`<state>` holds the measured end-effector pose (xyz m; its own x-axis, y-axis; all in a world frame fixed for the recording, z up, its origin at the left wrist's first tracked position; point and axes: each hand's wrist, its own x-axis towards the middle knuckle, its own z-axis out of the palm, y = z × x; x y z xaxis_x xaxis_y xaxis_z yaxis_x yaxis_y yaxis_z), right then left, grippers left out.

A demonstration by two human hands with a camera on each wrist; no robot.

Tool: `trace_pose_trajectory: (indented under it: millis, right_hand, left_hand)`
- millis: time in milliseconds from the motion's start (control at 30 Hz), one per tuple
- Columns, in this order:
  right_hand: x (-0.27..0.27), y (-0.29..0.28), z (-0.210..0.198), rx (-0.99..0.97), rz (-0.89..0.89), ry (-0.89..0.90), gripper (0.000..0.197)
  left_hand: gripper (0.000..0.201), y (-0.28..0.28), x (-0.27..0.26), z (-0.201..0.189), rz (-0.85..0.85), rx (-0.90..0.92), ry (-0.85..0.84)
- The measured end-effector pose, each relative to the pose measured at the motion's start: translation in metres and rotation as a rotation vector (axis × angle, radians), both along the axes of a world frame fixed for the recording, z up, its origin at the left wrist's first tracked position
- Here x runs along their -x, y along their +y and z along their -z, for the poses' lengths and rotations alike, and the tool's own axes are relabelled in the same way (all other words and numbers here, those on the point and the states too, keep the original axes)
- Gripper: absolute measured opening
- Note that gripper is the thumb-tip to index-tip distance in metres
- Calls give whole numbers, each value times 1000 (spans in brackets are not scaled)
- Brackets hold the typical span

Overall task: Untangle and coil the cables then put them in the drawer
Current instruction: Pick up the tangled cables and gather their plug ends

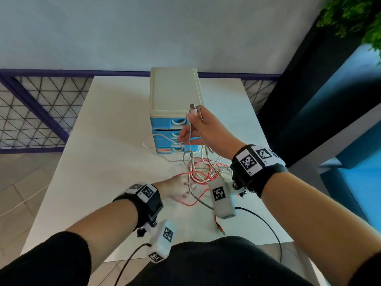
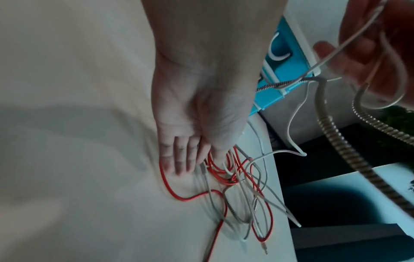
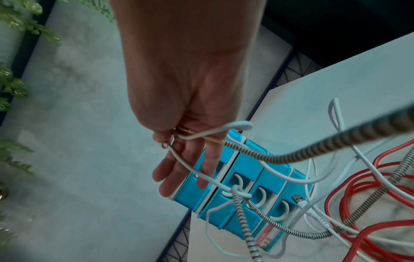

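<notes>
Early stage: cables [image 1: 203, 170] still tangled on tabletop [image 1: 107, 153], centre frame. Right hand [image 1: 203, 129] pinches plug ends, lifted. Left hand [image 1: 179, 187] flat, fingers straight, pressing pile. Nothing coiled; drawer unit [image 1: 174, 112] drawers closed.

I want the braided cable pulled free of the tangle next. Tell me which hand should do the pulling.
Right. The right hand already pinches the braided cable by its plug end, raised above the table. The left hand lies flat on the red cable, well placed to hold the tangle down.
</notes>
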<state>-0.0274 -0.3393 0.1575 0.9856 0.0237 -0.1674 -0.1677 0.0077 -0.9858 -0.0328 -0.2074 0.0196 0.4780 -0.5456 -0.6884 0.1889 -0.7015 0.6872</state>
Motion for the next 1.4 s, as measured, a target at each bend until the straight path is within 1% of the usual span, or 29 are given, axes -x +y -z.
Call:
trace_pose_trajectory:
  millis: [33,100,133,167,200,267,300,367,433,500,600,633,700,733,833,867,900,933,967,1033,1133,1233,1300,1400]
  right_hand:
    - [0,0,0,-6,-12,15,13]
    - [1,-1,0,1,-39,27,10]
    - [2,-2,0,23,-49,21,9]
    - [2,-4,-1,67,-48,4,10]
    - [1,-8,-1,124,-37,-21,11]
    - [-4,-19,0,185,17,-68,16]
    - [-6,-26,1,168,55,-84,18]
    - [-12,-39,2,91,100,-107,18]
    - [-17,-49,2,31,85,-121,17]
    - [-22,-52,1,2,65,-128,17]
    - [-31,-47,2,-24,58,-131,21]
    - [-33,-44,3,-45,55,-127,22]
    - [-37,-37,4,-109,36,-109,23]
    - [-37,-33,5,-140,22,-98,22]
    - [-38,-25,4,-215,-24,-65,23]
    - [-38,-24,4,-245,-41,-50,25]
    - [-38,-23,4,-270,-57,-34,27]
    - [-38,-22,4,-288,-72,-19,28]
    - [-38,-22,3,-298,-87,-6,28]
    - [-38,-22,2,-314,-105,8,26]
    - [-36,-20,-2,-341,-115,11,26]
    - [-33,-17,-2,-416,-152,16,23]
    - [-31,-11,-2,-477,-179,23,19]
    - [-31,-3,-5,-500,-197,40,15]
  left_hand:
    - [11,-5,-1,2,-146,74,48]
    - [26,-13,-7,6,-422,194,128]
    - [31,-15,-10,5,-512,236,143]
    - [32,-16,-13,2,-562,263,146]
    - [31,-15,-16,-5,-563,280,149]
    - [22,-12,-17,-21,-497,300,172]
    - [17,-8,-18,-29,-474,322,176]
    - [16,0,-18,-44,-452,417,119]
    - [17,10,-14,-60,-426,538,84]
    - [16,20,-7,-76,-393,631,112]
    - [9,28,-2,-94,-328,744,231]
    - [14,29,-2,-99,-308,754,250]
    - [32,32,-4,-108,-287,700,263]
    - [34,32,-5,-112,-301,655,252]
    - [23,33,-7,-124,-361,535,137]
    - [26,35,-8,-127,-358,496,79]
    - [32,38,-10,-129,-337,458,29]
    - [36,42,-12,-131,-316,424,3]
    - [34,46,-15,-132,-312,409,8]
    - [21,55,-21,-136,-343,437,54]
    - [11,64,-31,-141,-468,560,70]
    - [6,63,-37,-147,-554,647,-6]
    - [7,59,-41,-152,-586,675,-73]
    - [6,49,-45,-157,-670,698,-182]
